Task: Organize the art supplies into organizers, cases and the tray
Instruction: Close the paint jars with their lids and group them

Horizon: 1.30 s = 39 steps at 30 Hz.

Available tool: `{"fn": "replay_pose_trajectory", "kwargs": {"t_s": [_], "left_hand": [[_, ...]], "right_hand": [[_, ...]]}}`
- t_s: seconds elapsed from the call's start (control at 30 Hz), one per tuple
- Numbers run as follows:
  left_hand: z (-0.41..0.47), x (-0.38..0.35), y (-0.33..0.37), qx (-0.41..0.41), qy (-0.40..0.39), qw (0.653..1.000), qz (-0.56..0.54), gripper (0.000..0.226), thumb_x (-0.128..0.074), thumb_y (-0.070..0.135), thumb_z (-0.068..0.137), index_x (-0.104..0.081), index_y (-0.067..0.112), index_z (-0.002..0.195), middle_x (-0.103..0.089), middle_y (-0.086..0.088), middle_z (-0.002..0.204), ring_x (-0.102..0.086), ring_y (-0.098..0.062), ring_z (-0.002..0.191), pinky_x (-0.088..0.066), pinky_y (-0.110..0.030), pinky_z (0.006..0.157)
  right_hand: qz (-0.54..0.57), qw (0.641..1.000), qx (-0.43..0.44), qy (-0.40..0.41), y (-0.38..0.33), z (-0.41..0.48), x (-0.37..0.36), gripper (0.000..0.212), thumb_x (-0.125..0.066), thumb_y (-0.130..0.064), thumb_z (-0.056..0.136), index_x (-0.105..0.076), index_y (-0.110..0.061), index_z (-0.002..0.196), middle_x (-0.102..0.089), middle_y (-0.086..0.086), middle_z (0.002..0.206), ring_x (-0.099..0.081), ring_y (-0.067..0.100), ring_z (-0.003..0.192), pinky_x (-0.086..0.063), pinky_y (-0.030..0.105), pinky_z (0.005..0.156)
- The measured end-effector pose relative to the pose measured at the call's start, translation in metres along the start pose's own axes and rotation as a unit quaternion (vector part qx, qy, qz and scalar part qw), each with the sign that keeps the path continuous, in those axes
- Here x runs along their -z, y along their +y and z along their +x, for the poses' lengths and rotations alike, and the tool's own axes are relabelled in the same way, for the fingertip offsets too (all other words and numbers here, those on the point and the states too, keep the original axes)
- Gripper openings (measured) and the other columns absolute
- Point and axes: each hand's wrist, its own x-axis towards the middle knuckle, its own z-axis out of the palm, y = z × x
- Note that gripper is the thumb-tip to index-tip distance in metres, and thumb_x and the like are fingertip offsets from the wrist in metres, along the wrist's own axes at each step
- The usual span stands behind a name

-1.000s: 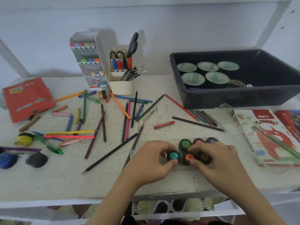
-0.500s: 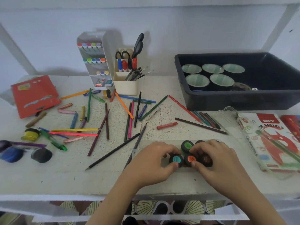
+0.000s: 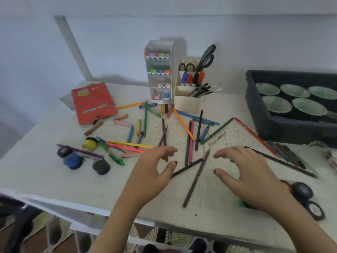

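The white desk (image 3: 51,181) fills most of the view and is strewn with art supplies. At its far right stands a black tray (image 3: 259,115) holding five round tubs with pale green tops (image 3: 309,106). Both hands are over the near middle of the desk. The left hand (image 3: 145,178) and the right hand (image 3: 253,179) face each other, fingers spread and loosely curved, and neither grips anything. Far left lies a flat red packet (image 3: 93,103).

At the back, a tall white marker organizer (image 3: 158,46) has rows of markers in its tiers. Touching its right side is a cream pen holder (image 3: 186,104) with scissors (image 3: 207,57), capped markers and pens.

Small paint pots sit in two groups. A yellow one (image 3: 89,143), a blue one (image 3: 73,161) and two dark ones are at the left. More dark pots (image 3: 302,190) lie beside and partly under the right wrist.

Coloured pencils (image 3: 183,124) are scattered loose across the middle of the desk, and two dark pencils (image 3: 196,178) cross between the hands. A green pen (image 3: 116,158) lies near the left pots, with short crayons (image 3: 121,117) beyond it.
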Motion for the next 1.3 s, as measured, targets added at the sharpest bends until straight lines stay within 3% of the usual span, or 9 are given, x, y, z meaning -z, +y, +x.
{"fn": "replay_pose_trajectory", "kwargs": {"t_s": [0.17, 0.3, 0.47, 0.77, 0.87, 1.0, 1.1, 1.2, 1.3], "left_hand": [[-0.009, 0.060, -0.057, 0.084, 0.075, 0.983, 0.142, 0.037, -0.068, 0.018, 0.083, -0.061, 0.021, 0.119, -0.058, 0.006, 0.114, -0.051, -0.016, 0.109, -0.035, -0.025, 0.094], [-0.019, 0.090, -0.081, 0.149, 0.053, 0.972, 0.171, 0.050, -0.074, 0.017, 0.074, -0.059, 0.021, 0.122, -0.056, 0.001, 0.121, -0.050, -0.021, 0.112, -0.041, -0.035, 0.098], [-0.028, 0.108, -0.101, 0.202, -0.010, 0.964, 0.173, 0.046, -0.075, 0.021, 0.073, -0.060, 0.022, 0.116, -0.052, 0.003, 0.114, -0.047, -0.016, 0.109, -0.036, -0.023, 0.088], [-0.023, 0.113, -0.102, 0.248, 0.060, 0.966, 0.027, 0.022, -0.073, 0.011, 0.073, -0.061, 0.022, 0.088, -0.062, 0.009, 0.089, -0.060, -0.009, 0.086, -0.044, -0.010, 0.067], [-0.017, 0.111, -0.092, 0.276, 0.111, 0.953, -0.061, 0.019, -0.073, 0.013, 0.075, -0.058, 0.019, 0.086, -0.068, 0.001, 0.085, -0.064, -0.013, 0.081, -0.050, -0.015, 0.069], [-0.009, 0.106, -0.077, 0.292, 0.122, 0.939, -0.132, 0.021, -0.075, 0.017, 0.077, -0.056, 0.014, 0.085, -0.070, -0.009, 0.083, -0.065, -0.026, 0.077, -0.053, -0.040, 0.076], [-0.005, 0.100, -0.070, 0.290, 0.114, 0.937, -0.159, 0.021, -0.075, 0.018, 0.077, -0.056, 0.014, 0.087, -0.070, -0.007, 0.084, -0.062, -0.018, 0.074, -0.052, -0.032, 0.072], [-0.004, 0.096, -0.067, 0.288, 0.108, 0.931, -0.197, 0.021, -0.073, 0.015, 0.078, -0.057, 0.015, 0.092, -0.072, -0.003, 0.084, -0.066, -0.015, 0.077, -0.052, -0.020, 0.068], [-0.005, 0.095, -0.066, 0.281, 0.097, 0.922, -0.249, 0.029, -0.071, 0.007, 0.079, -0.058, 0.019, 0.103, -0.073, -0.004, 0.089, -0.070, -0.017, 0.084, -0.054, -0.028, 0.078]], "right_hand": [[-0.041, 0.998, 0.051, -0.014, -0.036, 0.086, -0.011, 0.038, -0.055, -0.043, 0.088, -0.049, -0.034, 0.125, -0.051, -0.015, 0.124, -0.045, 0.009, 0.116, -0.037, 0.039, 0.104], [-0.068, 0.996, 0.058, -0.005, -0.050, 0.152, -0.023, 0.042, -0.056, -0.035, 0.089, -0.048, -0.024, 0.129, -0.051, -0.003, 0.132, -0.046, 0.018, 0.118, -0.039, 0.037, 0.100], [-0.027, 0.998, 0.056, 0.033, -0.064, 0.214, -0.050, 0.011, -0.054, -0.026, 0.087, -0.055, -0.021, 0.096, -0.060, 0.002, 0.096, -0.053, 0.019, 0.084, -0.042, 0.032, 0.068], [-0.129, 0.986, 0.043, 0.099, -0.061, 0.243, -0.082, 0.031, -0.056, -0.020, 0.089, -0.053, -0.010, 0.118, -0.054, 0.012, 0.115, -0.050, 0.028, 0.106, -0.044, 0.039, 0.089], [-0.106, 0.987, 0.040, 0.116, -0.059, 0.246, -0.080, 0.032, -0.057, -0.029, 0.090, -0.052, -0.009, 0.115, -0.058, 0.012, 0.109, -0.055, 0.027, 0.099, -0.048, 0.040, 0.084], [-0.086, 0.991, 0.045, 0.093, -0.059, 0.248, -0.078, 0.035, -0.052, -0.030, 0.094, -0.045, -0.013, 0.123, -0.063, 0.011, 0.103, -0.060, 0.028, 0.091, -0.052, 0.041, 0.075], [-0.079, 0.993, 0.059, 0.069, -0.058, 0.248, -0.077, 0.037, -0.049, -0.026, 0.096, -0.047, -0.022, 0.132, -0.061, 0.010, 0.112, -0.058, 0.027, 0.098, -0.050, 0.037, 0.078], [-0.102, 0.990, 0.061, 0.075, -0.057, 0.248, -0.077, 0.026, -0.049, -0.025, 0.095, -0.055, -0.017, 0.119, -0.061, 0.010, 0.104, -0.056, 0.024, 0.089, -0.045, 0.032, 0.068], [-0.016, 0.993, 0.068, 0.099, -0.057, 0.240, -0.075, 0.020, -0.050, -0.023, 0.094, -0.056, -0.012, 0.110, -0.061, 0.007, 0.096, -0.054, 0.020, 0.083, -0.046, 0.032, 0.068]]}}
